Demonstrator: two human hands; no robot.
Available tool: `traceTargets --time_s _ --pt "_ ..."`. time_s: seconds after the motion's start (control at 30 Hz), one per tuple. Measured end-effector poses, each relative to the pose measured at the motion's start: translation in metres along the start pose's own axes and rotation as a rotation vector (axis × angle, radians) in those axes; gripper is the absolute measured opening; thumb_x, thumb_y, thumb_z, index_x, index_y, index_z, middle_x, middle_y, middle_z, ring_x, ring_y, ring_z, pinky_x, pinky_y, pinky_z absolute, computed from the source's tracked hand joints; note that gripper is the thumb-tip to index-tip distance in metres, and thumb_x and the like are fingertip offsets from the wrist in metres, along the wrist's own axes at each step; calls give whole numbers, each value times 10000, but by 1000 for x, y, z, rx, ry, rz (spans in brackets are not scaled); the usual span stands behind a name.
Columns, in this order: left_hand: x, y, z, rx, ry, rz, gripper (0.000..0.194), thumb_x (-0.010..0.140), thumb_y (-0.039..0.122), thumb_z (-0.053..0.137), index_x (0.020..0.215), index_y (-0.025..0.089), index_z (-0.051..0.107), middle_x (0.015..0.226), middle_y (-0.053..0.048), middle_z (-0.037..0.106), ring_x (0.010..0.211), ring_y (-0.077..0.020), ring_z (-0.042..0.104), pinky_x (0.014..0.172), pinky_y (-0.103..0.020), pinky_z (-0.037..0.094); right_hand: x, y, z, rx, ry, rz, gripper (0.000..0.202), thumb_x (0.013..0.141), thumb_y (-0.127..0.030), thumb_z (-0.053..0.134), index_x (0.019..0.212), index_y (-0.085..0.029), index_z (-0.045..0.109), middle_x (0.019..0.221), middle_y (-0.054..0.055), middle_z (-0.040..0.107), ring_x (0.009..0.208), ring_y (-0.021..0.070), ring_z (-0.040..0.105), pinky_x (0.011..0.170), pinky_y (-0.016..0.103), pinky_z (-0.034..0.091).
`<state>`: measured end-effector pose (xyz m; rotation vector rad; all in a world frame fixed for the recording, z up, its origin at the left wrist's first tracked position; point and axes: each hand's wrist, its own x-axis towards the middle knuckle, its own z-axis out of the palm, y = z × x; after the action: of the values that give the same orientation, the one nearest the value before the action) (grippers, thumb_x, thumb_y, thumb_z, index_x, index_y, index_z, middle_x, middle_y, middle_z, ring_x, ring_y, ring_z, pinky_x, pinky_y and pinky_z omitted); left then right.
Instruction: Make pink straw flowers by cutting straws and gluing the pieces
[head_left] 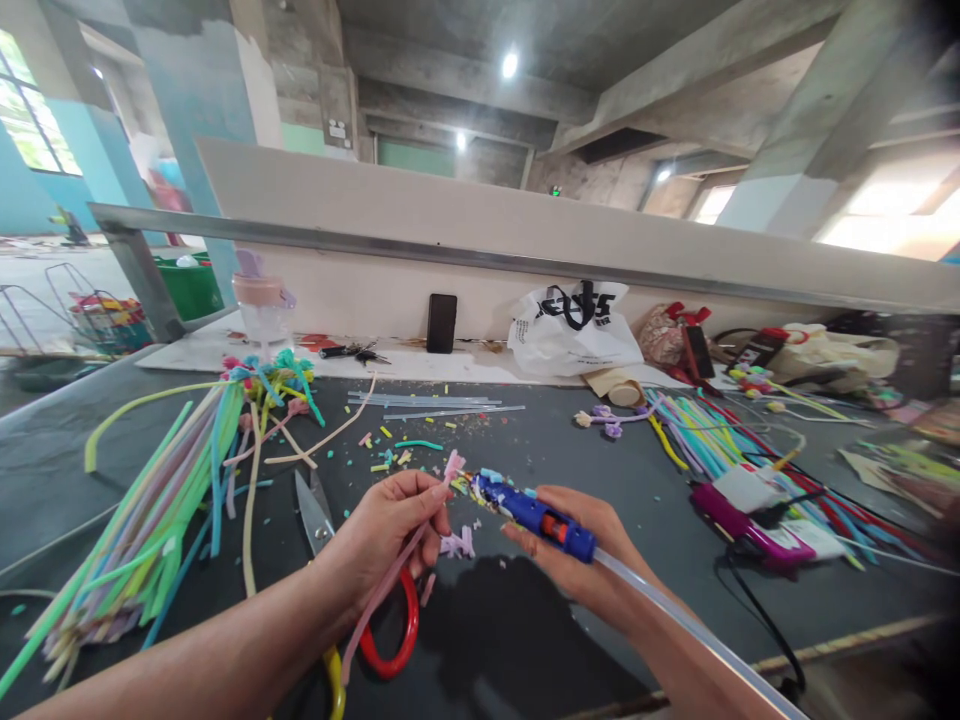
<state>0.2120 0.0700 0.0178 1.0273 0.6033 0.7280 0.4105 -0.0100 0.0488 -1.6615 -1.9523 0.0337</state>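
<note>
Trailing clear glue stick [686, 622] toward desk's [600, 440] near edge from back of blue glue gun [536, 515]. Gripping gun in right hand [581, 575], curling fingers round barrel. Pinching pink fuzzy stem [382, 595] between thumb and fingers of left hand [394, 525], roughly midway between desk's side edges, toward near edge. Holding stem tip by nozzle [469, 478]; not making out whether touching. Likely needing steady wrists, small dab, fingertips well back from probably hot nozzle. Possibly snagging on scissors [412, 615] lying partly below left hand.
</note>
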Motion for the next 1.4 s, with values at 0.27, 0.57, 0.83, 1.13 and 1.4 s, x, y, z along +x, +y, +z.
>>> traceTargets --time_s 0.27,0.57,0.83,1.13,1.4 --pt "2 0 -1 -25 36 -4 241 741 349 619 682 137 519 569 17 572 324 -20 419 282 -118 280 10 42 -17 -244 -81 59 143 789 -343 545 799 -201 521 789 23 576 733 163 542 657 247 376" --pt "1 2 1 -25 61 -15 253 711 355 644 688 139 515 570 23 566 333 -26 425 277 -123 289 18 86 -20 -245 -370 121 274 668 -154 591 941 -171 577 952 71 580 889 203 546 784 280 383" --pt "2 3 0 -11 58 -8 248 721 352 637 686 137 517 576 19 562 341 -25 415 287 -128 294 21 83 -30 -266 -353 206 481 669 -78 518 1133 -203 556 1210 106 537 1112 269 469 884 389 342" --pt "2 -1 -2 11 37 27 258 762 371 586 677 133 533 503 22 537 317 -24 394 300 -130 269 21 -21 28 -95 -392 -281 103 808 -157 529 889 -195 581 880 31 638 863 161 566 758 292 335" --pt "0 3 0 61 27 -15 279 770 384 572 646 140 521 414 34 499 281 -27 362 294 -131 254 20 -10 45 -39 -407 -168 185 729 -33 521 802 -187 593 788 6 651 768 144 571 744 289 324"
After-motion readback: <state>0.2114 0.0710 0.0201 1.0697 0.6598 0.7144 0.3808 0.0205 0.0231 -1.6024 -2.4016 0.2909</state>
